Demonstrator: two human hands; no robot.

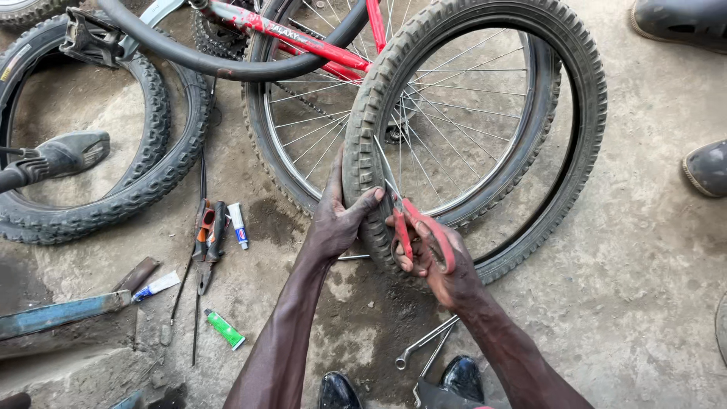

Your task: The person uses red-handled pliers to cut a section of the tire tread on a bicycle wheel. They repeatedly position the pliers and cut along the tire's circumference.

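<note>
My left hand [341,216] grips the tread of a knobby bicycle tyre [485,23] standing upright in front of me, thumb across its near edge. My right hand [432,254] holds red-handled scissors [409,223] with the blades pointing up against the tyre's inner side, right beside my left thumb. Behind the tyre lies a spoked wheel [424,129] of a red-framed bicycle [303,42], with a black inner tube [250,68] draped over it.
A second tyre [163,151] lies at left with a bicycle saddle [68,155] over it. Pliers [208,238], glue tubes [237,225] and a green tube [226,329] lie on the dirty concrete. Wrenches [424,344] lie by my shoes [337,390]. Another person's boots [704,167] stand at right.
</note>
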